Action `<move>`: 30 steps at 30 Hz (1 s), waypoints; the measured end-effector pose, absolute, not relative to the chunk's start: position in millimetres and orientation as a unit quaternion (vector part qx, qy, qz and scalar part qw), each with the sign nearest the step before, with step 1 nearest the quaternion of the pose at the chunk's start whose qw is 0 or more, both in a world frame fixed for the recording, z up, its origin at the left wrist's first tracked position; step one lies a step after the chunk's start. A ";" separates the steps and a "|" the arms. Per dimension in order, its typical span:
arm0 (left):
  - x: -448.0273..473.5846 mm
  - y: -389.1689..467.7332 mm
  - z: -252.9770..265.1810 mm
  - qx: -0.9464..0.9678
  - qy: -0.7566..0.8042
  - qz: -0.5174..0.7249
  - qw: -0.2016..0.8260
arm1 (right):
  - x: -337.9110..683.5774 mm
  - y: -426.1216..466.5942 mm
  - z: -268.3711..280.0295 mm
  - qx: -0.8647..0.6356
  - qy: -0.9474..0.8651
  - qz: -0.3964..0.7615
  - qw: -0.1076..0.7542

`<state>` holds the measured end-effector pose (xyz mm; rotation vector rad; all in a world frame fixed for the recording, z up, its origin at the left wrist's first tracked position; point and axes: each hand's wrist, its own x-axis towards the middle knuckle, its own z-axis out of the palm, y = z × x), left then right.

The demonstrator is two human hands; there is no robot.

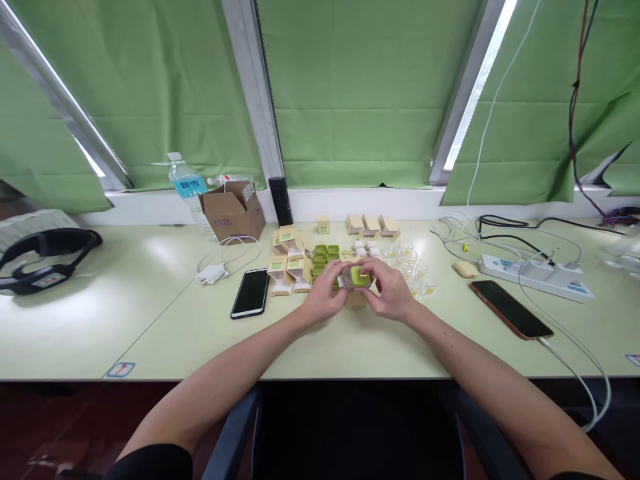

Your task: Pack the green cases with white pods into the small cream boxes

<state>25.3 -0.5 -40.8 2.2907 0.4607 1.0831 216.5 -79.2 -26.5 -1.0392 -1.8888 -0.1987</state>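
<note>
While forearms converge, left hand (327, 297), right hand (393, 293) clasping green case (358, 276).

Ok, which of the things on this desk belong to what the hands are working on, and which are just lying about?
In hand:
left hand and right hand holding a small green case
green cases on the desk
small cream boxes
clear lids

Lying about:
black phone
second phone on a cable
power strip
cardboard box
water bottle
headset
</note>
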 end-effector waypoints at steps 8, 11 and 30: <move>25.6 -2.4 -39.4 0.855 0.171 0.398 0.286 | 215.6 -80.3 -26.3 -0.428 -0.782 -0.070 0.448; 25.5 -2.4 -40.0 0.857 0.179 0.391 0.284 | 215.4 -81.1 -24.8 -0.433 -0.775 -0.080 0.454; 24.5 -3.9 -39.5 0.859 0.188 0.382 0.285 | 220.1 -75.9 -27.3 -0.452 -0.784 -0.122 0.408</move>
